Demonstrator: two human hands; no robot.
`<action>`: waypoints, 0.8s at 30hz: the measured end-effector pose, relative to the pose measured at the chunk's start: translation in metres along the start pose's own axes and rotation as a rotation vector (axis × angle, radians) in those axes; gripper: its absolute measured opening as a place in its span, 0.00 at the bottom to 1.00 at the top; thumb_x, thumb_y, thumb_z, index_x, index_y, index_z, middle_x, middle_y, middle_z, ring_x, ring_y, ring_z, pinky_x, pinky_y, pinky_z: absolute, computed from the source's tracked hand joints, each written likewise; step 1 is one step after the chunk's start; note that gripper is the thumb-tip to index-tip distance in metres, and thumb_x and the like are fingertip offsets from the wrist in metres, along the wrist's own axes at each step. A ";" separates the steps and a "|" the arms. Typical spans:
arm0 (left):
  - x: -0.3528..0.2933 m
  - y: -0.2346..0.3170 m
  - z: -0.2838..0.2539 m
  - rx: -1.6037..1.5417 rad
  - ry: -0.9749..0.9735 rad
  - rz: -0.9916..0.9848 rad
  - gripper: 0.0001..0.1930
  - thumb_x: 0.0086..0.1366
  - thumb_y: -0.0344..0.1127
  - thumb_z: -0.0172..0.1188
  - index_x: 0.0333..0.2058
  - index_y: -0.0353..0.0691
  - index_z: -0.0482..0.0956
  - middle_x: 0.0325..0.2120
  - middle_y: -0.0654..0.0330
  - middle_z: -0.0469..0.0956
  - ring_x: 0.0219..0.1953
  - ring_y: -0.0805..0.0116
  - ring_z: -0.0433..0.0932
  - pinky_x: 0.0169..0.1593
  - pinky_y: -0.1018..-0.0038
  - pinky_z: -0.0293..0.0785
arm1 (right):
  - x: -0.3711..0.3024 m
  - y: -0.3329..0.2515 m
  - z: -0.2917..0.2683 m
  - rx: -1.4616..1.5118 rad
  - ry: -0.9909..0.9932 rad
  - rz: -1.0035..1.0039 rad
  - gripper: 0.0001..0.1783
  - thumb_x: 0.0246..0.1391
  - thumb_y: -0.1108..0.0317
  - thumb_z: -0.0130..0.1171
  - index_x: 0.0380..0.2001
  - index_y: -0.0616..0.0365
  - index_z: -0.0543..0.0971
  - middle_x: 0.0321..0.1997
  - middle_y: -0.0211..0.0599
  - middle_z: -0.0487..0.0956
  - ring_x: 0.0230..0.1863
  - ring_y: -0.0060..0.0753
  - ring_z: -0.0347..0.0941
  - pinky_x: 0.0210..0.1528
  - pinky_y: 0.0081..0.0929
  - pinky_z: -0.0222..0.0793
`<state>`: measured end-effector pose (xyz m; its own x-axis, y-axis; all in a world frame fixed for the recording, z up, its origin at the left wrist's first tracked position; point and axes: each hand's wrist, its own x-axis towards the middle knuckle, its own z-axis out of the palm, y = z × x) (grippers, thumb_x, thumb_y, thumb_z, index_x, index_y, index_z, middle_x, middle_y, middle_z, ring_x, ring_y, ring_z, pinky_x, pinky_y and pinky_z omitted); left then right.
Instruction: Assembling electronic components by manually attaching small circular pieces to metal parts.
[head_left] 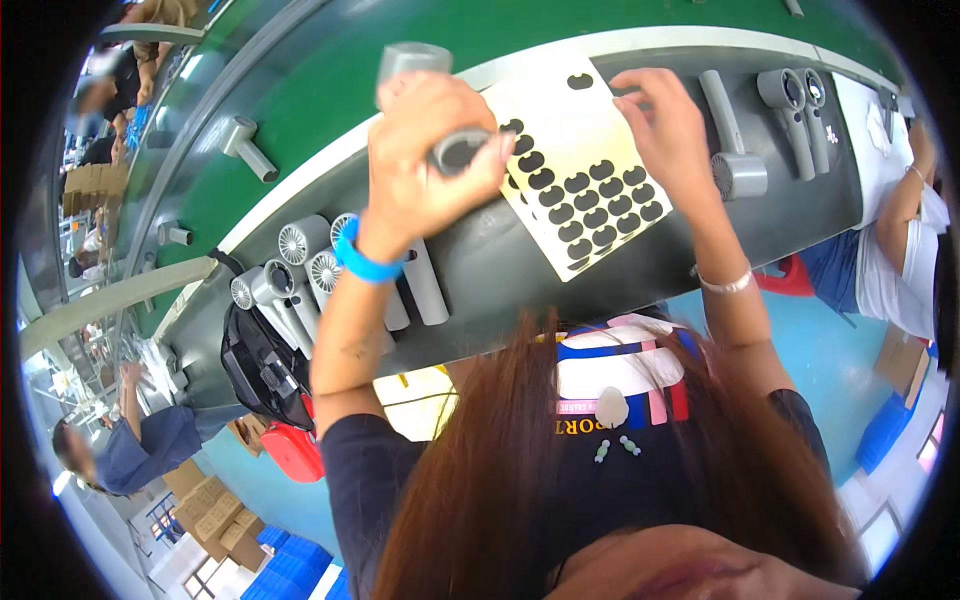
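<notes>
My left hand point(425, 160) is wrapped round a grey handheld fan point(415, 62), raised above the bench and partly blurred. One round end of it, dark inside, shows beside my thumb. Below and to the right lies a pale yellow sheet point(560, 100) bearing rows of black notched-oval stickers point(595, 217). A single sticker point(580, 82) sits apart near the sheet's far edge. My right hand point(665, 125) hovers at the sheet's right edge, its fingers bent and the thumb apart from the index finger; I see nothing between them.
Several grey fans point(295, 242) stand clustered on the dark bench point(480, 265) at left. More fans point(790, 110) lie at right, one point(740, 175) near the sheet. A black backpack point(262, 360) is at the bench's left. Other people point(130, 450) sit at both sides.
</notes>
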<state>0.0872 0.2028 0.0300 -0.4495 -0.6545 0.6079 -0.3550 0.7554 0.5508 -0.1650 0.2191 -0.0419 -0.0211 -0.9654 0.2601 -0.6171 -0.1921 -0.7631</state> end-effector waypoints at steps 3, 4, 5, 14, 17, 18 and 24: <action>0.016 -0.052 0.005 0.322 -0.161 0.112 0.10 0.48 0.36 0.67 0.23 0.39 0.76 0.26 0.63 0.75 0.34 0.64 0.74 0.48 0.68 0.60 | 0.014 0.034 0.026 -0.084 0.021 -0.012 0.11 0.50 0.76 0.60 0.39 0.60 0.77 0.39 0.40 0.76 0.33 0.32 0.77 0.37 0.25 0.73; 0.016 -0.076 0.009 0.381 -0.188 0.158 0.11 0.48 0.38 0.68 0.23 0.39 0.76 0.27 0.63 0.74 0.36 0.65 0.73 0.49 0.68 0.58 | 0.017 0.041 0.035 -0.087 0.038 -0.004 0.10 0.50 0.75 0.60 0.38 0.60 0.78 0.37 0.40 0.76 0.32 0.32 0.77 0.36 0.26 0.73; 0.015 -0.097 0.011 0.442 -0.264 0.178 0.12 0.52 0.40 0.66 0.26 0.39 0.76 0.29 0.62 0.74 0.38 0.64 0.72 0.51 0.65 0.58 | 0.019 0.045 0.042 -0.088 0.051 0.004 0.10 0.49 0.75 0.61 0.37 0.59 0.78 0.36 0.39 0.76 0.31 0.32 0.76 0.36 0.27 0.72; 0.015 -0.143 0.017 0.470 -0.634 0.017 0.15 0.60 0.45 0.59 0.35 0.38 0.77 0.39 0.56 0.74 0.47 0.55 0.69 0.57 0.60 0.57 | 0.026 0.040 0.049 -0.091 0.008 0.127 0.06 0.48 0.76 0.62 0.31 0.60 0.76 0.32 0.37 0.75 0.29 0.33 0.74 0.35 0.29 0.69; 0.029 -0.104 0.029 0.248 -0.441 0.229 0.24 0.56 0.44 0.62 0.49 0.40 0.73 0.54 0.54 0.68 0.55 0.51 0.65 0.59 0.58 0.57 | 0.025 0.036 0.047 -0.112 0.032 0.139 0.06 0.48 0.77 0.61 0.31 0.61 0.75 0.32 0.37 0.75 0.29 0.33 0.74 0.35 0.29 0.69; 0.026 -0.089 0.040 0.131 -0.456 0.280 0.23 0.55 0.43 0.63 0.47 0.38 0.74 0.52 0.53 0.70 0.54 0.51 0.67 0.58 0.58 0.61 | 0.024 0.034 0.048 -0.129 0.039 0.123 0.06 0.49 0.77 0.61 0.31 0.61 0.75 0.33 0.37 0.75 0.29 0.32 0.74 0.34 0.28 0.69; 0.010 -0.077 0.063 0.066 -0.768 0.216 0.19 0.56 0.45 0.64 0.37 0.35 0.77 0.47 0.50 0.74 0.48 0.52 0.73 0.52 0.62 0.70 | 0.020 0.020 0.028 0.204 0.154 0.114 0.06 0.49 0.78 0.61 0.32 0.63 0.75 0.32 0.33 0.75 0.31 0.23 0.73 0.34 0.20 0.68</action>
<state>0.0581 0.1399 -0.0426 -0.9441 -0.3070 0.1203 -0.2328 0.8789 0.4164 -0.1554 0.1909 -0.0688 -0.2102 -0.9476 0.2407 -0.4331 -0.1305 -0.8918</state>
